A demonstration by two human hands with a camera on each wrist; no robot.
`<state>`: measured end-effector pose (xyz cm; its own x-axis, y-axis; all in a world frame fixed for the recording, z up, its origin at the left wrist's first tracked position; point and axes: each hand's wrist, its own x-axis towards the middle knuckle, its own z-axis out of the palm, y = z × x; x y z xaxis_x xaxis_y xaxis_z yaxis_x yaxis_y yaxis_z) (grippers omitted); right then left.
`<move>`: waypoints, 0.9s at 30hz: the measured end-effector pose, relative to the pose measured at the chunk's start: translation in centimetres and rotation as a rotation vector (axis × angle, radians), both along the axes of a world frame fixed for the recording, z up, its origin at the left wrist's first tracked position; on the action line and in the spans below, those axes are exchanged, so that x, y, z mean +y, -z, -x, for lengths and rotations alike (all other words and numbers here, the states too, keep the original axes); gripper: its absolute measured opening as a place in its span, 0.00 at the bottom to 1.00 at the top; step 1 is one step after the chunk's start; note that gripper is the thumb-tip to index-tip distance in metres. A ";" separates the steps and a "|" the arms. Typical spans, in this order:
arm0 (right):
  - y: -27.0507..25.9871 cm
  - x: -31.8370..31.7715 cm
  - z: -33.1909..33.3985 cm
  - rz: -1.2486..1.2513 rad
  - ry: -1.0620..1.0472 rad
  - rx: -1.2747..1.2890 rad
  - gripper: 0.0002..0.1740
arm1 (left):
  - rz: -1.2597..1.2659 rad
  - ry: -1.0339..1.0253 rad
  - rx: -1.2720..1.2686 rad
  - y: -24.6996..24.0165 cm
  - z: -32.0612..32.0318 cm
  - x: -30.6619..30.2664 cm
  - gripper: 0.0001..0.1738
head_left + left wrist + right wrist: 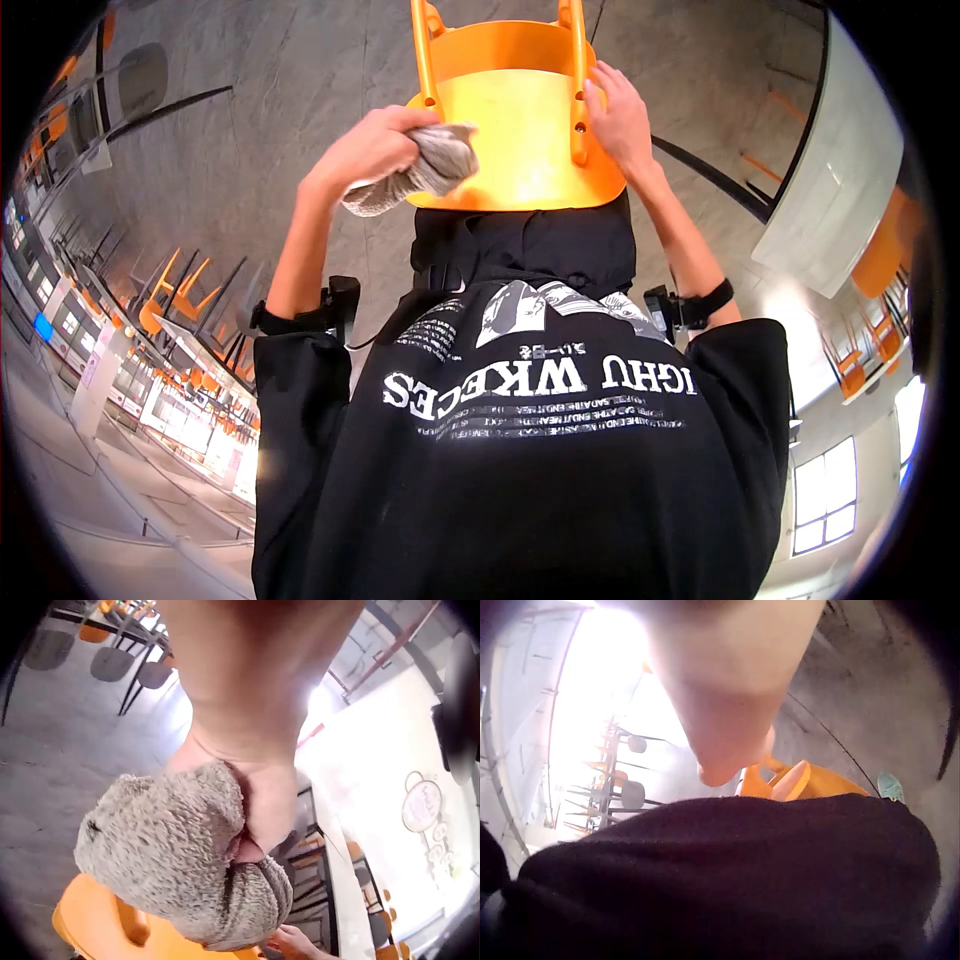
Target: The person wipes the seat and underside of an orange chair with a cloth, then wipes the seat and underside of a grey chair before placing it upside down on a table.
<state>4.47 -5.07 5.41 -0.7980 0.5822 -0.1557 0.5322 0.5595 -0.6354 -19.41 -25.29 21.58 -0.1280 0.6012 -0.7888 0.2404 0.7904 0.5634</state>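
In the head view my left hand point(372, 152) grips a bunched grey cloth point(440, 160) over the left part of an orange chair point(505, 120). The left wrist view shows that this fluffy cloth point(161, 840) covers most of the fingers. Two orange bars run along the chair's sides. At the right bar point(579, 90) my right hand point(622, 120) holds on, thumb on the inner side and fingertips pointing away from me. In the right wrist view the wrist and a dark sleeve point(735, 877) hide most of that hand, with part of the chair point(817, 780) beyond.
My black trousers point(525, 240) lie close to the chair's near edge. A white table point(850, 150) stands at the right. Rows of orange chairs point(185, 290) and tables fill the left background. A teal shoe point(889, 785) shows on the grey floor point(840, 712).
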 end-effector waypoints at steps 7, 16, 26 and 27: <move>-7.2 -4.8 1.1 -0.169 -0.738 -0.116 0.25 | 0.098 -0.255 0.089 2.9 1.0 -5.0 0.22; -3.4 -6.6 3.8 -0.088 -0.676 -0.269 0.28 | 0.175 -0.360 0.032 4.3 -1.7 -9.1 0.21; -6.4 -5.3 1.3 -0.089 -0.751 -0.286 0.27 | 0.201 -0.405 -0.011 4.3 -1.5 -8.8 0.20; -6.9 -5.3 2.4 -0.097 -0.781 -0.336 0.27 | 0.180 -0.386 -0.001 4.1 -1.7 -8.3 0.20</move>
